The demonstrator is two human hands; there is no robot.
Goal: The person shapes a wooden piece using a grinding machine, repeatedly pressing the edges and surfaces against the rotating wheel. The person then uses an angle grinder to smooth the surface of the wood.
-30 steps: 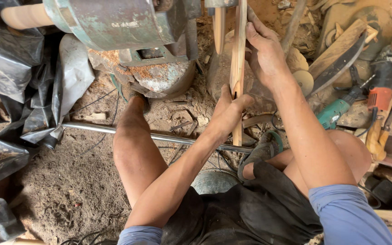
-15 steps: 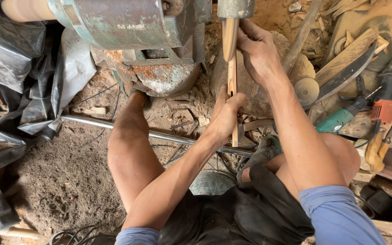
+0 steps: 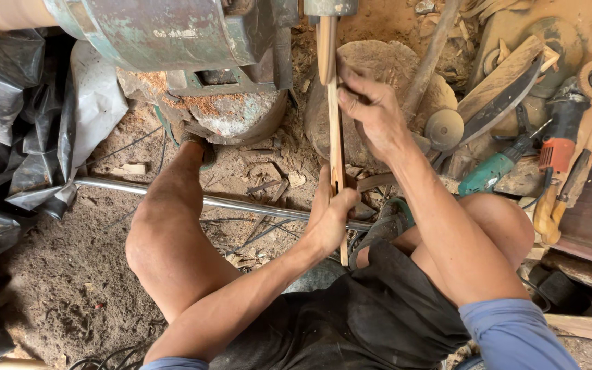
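Observation:
A long thin wooden strip (image 3: 336,147) runs from near my lap up to the grey round head (image 3: 330,7) of a green machine (image 3: 173,34) at the top. My left hand (image 3: 330,219) grips the strip's near end. My right hand (image 3: 371,116) closes around the strip higher up, in front of a round wooden block (image 3: 385,65). My bare left knee (image 3: 166,233) is raised beside the machine's base.
A metal pipe (image 3: 173,195) lies across the dirt floor. Black plastic sheeting (image 3: 15,137) is heaped at the left. At the right lie a large blade (image 3: 508,103), a teal power tool (image 3: 491,171), an orange grinder (image 3: 560,144) and wooden pieces. Wood chips litter the ground.
Both hands and the strip have shifted slightly left and toward me in the view. The strip's far end now sits under the machine's grey head.

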